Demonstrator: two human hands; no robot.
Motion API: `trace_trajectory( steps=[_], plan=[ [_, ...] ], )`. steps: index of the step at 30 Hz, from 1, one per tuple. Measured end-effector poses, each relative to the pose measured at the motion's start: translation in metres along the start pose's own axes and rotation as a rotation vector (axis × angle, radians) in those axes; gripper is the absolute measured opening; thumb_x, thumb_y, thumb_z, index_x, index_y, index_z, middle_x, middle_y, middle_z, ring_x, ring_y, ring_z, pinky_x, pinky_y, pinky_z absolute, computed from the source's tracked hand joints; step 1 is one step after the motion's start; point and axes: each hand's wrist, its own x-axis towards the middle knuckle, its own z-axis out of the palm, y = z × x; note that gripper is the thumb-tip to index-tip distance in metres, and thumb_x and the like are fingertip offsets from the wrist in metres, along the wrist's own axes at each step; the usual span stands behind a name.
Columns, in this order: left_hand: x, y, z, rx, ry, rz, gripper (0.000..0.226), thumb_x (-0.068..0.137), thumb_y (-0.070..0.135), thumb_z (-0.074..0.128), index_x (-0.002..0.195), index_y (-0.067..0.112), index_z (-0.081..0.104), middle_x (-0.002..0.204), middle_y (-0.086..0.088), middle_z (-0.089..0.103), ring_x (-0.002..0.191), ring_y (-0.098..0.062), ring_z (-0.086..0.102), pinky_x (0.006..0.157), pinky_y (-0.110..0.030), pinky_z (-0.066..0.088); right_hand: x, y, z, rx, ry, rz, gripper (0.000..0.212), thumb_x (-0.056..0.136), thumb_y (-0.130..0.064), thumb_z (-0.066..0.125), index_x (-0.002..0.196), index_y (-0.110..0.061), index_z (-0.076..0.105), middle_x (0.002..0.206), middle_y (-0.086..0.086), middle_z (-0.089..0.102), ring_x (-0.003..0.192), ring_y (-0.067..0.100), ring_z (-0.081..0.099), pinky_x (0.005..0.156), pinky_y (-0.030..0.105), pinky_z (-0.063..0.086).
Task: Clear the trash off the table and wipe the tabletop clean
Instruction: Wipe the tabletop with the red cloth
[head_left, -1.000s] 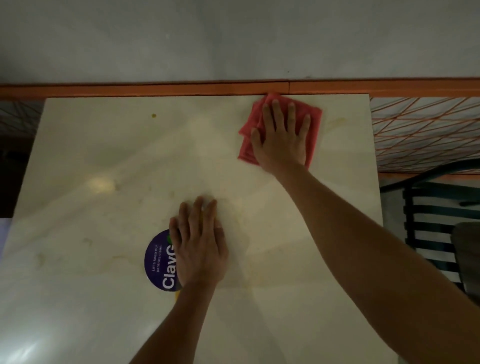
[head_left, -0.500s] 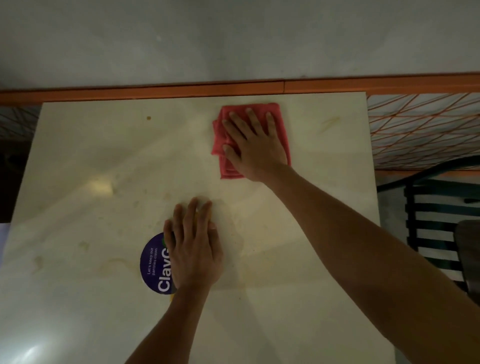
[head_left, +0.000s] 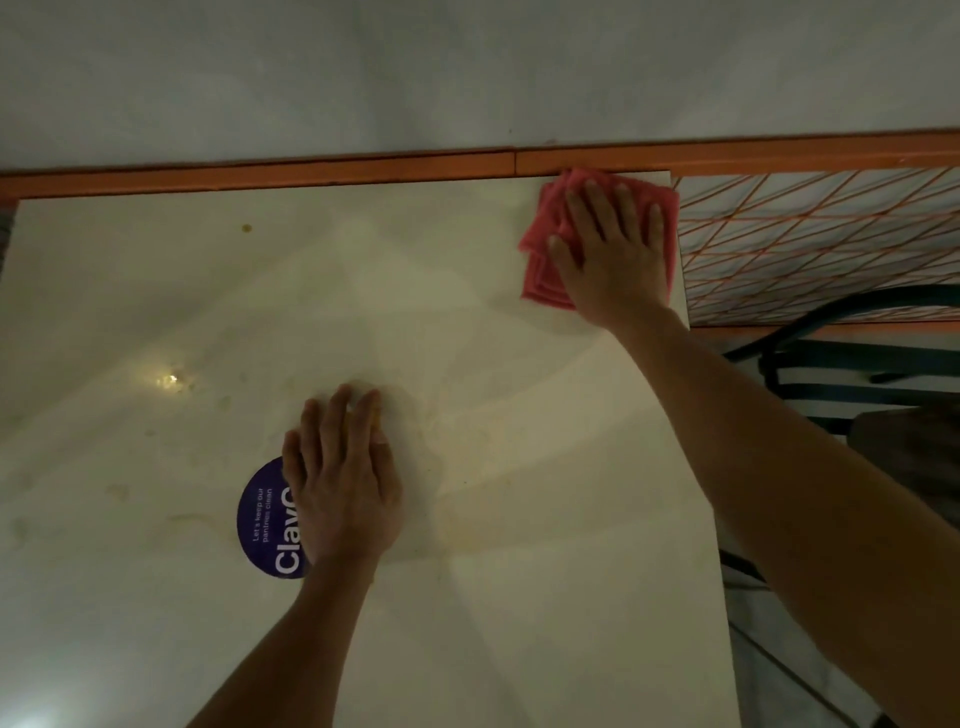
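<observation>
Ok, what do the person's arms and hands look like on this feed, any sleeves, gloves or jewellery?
Both forearms are bare to the frame edge: no sleeves show. The left hand and right hand wear no gloves. I see no rings, watch or wristband, though the dim light could hide something small.

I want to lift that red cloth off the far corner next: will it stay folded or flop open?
The red cloth shows several loose folded layers at its edge, so it would probably sag and unfold when lifted. It looks thin, so likely light. Under the flat right hand it seems to slide readily on the glossy tabletop.
</observation>
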Motion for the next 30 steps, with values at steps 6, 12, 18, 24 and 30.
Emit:
trace_trajectory(
  steps=[6, 12, 18, 24, 30],
  plan=[
    [-0.001, -0.002, 0.003, 0.012, -0.011, 0.026, 0.054, 0.103, 0.037, 0.032, 0.156, 0.026, 0.031, 0.164, -0.004, 0.029, 0.153, -0.033, 0.02, 0.122, -0.057, 0.019, -0.056, -0.012, 0.007, -0.009, -0.01, 0.113, 0.07, 0.101, -0.058, 0.009, 0.159, -0.019, 0.003, 0.167, 0.003, 0.002, 0.153, 0.032, -0.001, 0.121, 0.058, -0.002],
    [0.001, -0.001, 0.003, 0.039, -0.02, 0.016, 0.054, 0.104, 0.036, 0.032, 0.157, 0.025, 0.03, 0.165, -0.005, 0.028, 0.153, -0.034, 0.02, 0.121, -0.058, 0.021, -0.022, -0.016, -0.001, -0.034, -0.061, 0.021, 0.072, 0.099, -0.06, 0.007, 0.159, -0.02, 0.002, 0.167, 0.001, 0.001, 0.153, 0.031, -0.001, 0.121, 0.059, 0.0],
    [0.002, -0.002, 0.004, 0.031, -0.011, 0.004, 0.053, 0.106, 0.037, 0.029, 0.158, 0.027, 0.029, 0.165, -0.002, 0.028, 0.154, -0.032, 0.018, 0.122, -0.057, 0.019, 0.014, -0.035, 0.006, -0.018, -0.052, 0.125, 0.072, 0.099, -0.057, 0.007, 0.159, -0.019, 0.006, 0.167, 0.004, 0.004, 0.153, 0.035, 0.0, 0.119, 0.063, -0.001],
    [0.002, -0.001, 0.004, 0.017, -0.013, 0.008, 0.053, 0.106, 0.039, 0.03, 0.157, 0.026, 0.03, 0.165, -0.004, 0.028, 0.154, -0.033, 0.018, 0.122, -0.057, 0.019, -0.044, -0.073, 0.017, -0.015, -0.071, 0.027, 0.07, 0.101, -0.057, 0.007, 0.159, -0.02, 0.003, 0.167, 0.002, 0.002, 0.153, 0.034, -0.002, 0.12, 0.062, 0.001],
    [0.003, -0.003, 0.003, -0.047, 0.003, 0.016, 0.05, 0.105, 0.034, 0.032, 0.154, 0.026, 0.036, 0.163, -0.001, 0.033, 0.154, -0.031, 0.02, 0.121, -0.056, 0.02, -0.186, -0.117, 0.033, 0.04, -0.043, -0.11, 0.062, 0.102, -0.048, 0.031, 0.157, -0.021, 0.024, 0.165, 0.0, 0.018, 0.153, 0.033, 0.011, 0.119, 0.061, 0.009]
  ],
)
